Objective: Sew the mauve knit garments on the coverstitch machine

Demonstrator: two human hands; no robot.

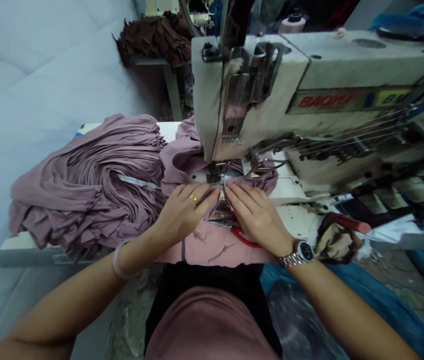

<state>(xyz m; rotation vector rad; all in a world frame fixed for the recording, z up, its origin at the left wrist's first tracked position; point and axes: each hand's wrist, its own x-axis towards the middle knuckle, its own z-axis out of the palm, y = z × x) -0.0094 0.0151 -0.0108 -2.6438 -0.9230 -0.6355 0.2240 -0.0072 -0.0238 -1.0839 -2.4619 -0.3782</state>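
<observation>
Head view: mauve cloth (182,160) at the sewing machine (253,110), with the left hand (187,207) and right hand (259,212) on its near edge. The fingers of both hands lie extended and close together, tips converging from either side upon the presser foot (217,172); they touch the cloth, but whether the thumbs pinch it from below cannot be told. The cloth's long axis runs broadly left to right, curving beyond the fingertips in a loose loop; its left bend bulges outward past the left fingers, its right portion emerges beyond the right fingers, and its middle is partly hidden by the machine head. Left of the left fingers, stacked mauve pieces (80,185) lie on the table (28,252), their layers curled around an inner fold. Red-handled scissors (245,240) lie partly beneath the right hand, nearer the wearer than the fingertips.
</observation>
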